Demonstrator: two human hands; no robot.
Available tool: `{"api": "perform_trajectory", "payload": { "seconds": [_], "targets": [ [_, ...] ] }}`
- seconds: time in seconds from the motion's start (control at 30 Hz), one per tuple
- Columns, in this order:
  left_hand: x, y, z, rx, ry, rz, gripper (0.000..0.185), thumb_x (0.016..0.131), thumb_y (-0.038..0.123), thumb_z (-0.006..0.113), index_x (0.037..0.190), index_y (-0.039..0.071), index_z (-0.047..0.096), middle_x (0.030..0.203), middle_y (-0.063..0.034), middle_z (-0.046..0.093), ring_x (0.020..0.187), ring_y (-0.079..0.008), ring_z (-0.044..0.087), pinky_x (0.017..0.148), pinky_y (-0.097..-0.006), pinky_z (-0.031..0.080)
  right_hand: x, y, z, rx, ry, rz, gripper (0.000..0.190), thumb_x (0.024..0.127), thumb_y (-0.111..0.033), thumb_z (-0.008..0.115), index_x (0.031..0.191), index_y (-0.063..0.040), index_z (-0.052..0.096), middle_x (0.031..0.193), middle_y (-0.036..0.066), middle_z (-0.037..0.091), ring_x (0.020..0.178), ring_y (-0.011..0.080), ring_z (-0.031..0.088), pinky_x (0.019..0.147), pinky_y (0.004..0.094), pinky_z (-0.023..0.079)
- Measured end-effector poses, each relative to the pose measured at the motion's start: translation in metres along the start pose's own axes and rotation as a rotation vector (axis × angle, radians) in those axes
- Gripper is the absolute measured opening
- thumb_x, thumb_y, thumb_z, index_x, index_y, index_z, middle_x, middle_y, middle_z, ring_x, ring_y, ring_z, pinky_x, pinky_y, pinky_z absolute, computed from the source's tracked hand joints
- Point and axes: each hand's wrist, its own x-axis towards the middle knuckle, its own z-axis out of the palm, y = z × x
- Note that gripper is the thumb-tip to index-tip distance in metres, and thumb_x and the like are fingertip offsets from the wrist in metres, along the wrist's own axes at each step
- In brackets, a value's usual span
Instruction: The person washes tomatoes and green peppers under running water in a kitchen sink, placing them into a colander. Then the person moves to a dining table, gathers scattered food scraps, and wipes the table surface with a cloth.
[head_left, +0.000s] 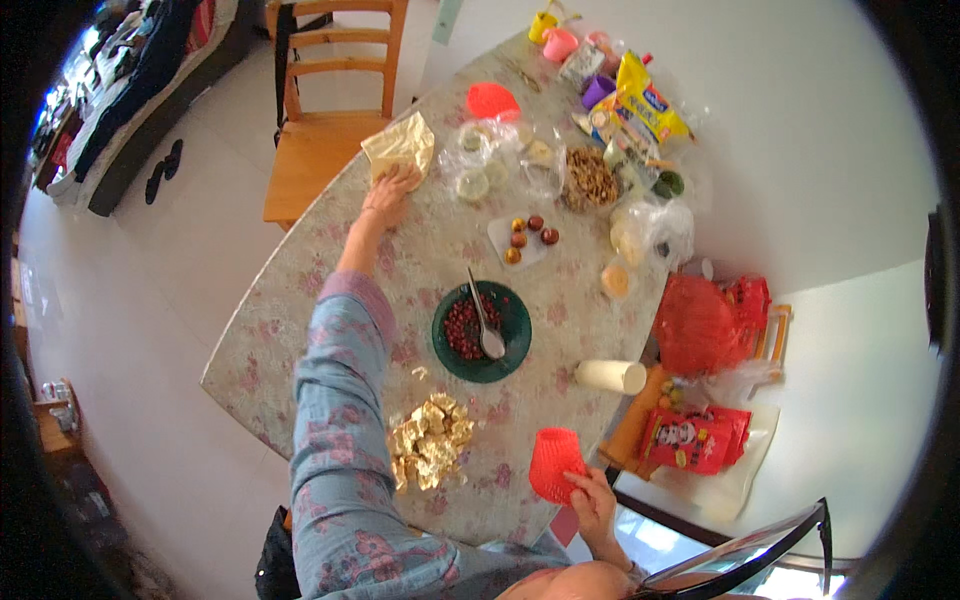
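My left hand (390, 198) is stretched across the table, its fingers lying on a crumpled pale gold bag (409, 142) at the table's edge. Whether they grip it cannot be told. In my right hand (596, 504), thumb and fingers pinch the lower edge of a red foam fruit net (556, 463). Between my arms stands a dark green bowl (517, 360) with pomegranate seeds (459, 331) and a metal spoon (491, 341) in it. Nearer my body lies a heap of yellowish pomegranate peel (431, 442).
Several round brown fruits sit on a white tray (529, 256). Walnuts (591, 176) fill a container among plastic bags farther off. Another red net (493, 100) lies past the gold bag. A cream cylinder (611, 376) is by the right edge. A wooden chair (326, 165) stands left.
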Motion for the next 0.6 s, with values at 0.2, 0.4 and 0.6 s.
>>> {"api": "perform_trajectory", "payload": {
  "seconds": [0.2, 0.4, 0.6],
  "targets": [
    [-0.081, -0.003, 0.001, -0.431, -0.171, 0.011, 0.052, 0.076, -0.003, 0.039, 0.123, 0.014, 0.052, 0.137, -0.0048, 0.04, 0.13, -0.0291, 0.03, 0.108, -0.0392, 0.023, 0.019, -0.016, -0.004, 0.155, -0.088, -0.002, 0.028, 0.081, -0.013, 0.053, 0.104, -0.001, 0.062, 0.108, 0.019, 0.054, 0.101, 0.0297, 0.053, 0.088, 0.0339, 0.039],
    [-0.243, 0.041, -0.021, -0.523, -0.258, 0.122, 0.055, 0.065, -0.008, 0.038, 0.114, 0.006, 0.058, 0.129, -0.0113, 0.048, 0.125, -0.0312, 0.037, 0.105, -0.0363, 0.028, 0.043, -0.019, -0.002, 0.226, -0.185, -0.149, 0.027, 0.083, -0.016, 0.053, 0.103, -0.001, 0.062, 0.11, 0.018, 0.054, 0.103, 0.0283, 0.052, 0.089, 0.0344, 0.039],
    [-0.404, 0.125, -0.06, -0.467, -0.321, 0.001, 0.052, 0.071, -0.01, 0.039, 0.117, 0.008, 0.057, 0.131, -0.0109, 0.047, 0.128, -0.0318, 0.034, 0.106, -0.039, 0.028, 0.134, -0.052, 0.034, 0.233, -0.118, -0.465, 0.027, 0.085, -0.016, 0.052, 0.104, -0.001, 0.061, 0.107, 0.016, 0.057, 0.104, 0.029, 0.052, 0.09, 0.0368, 0.039]
  ]
}}
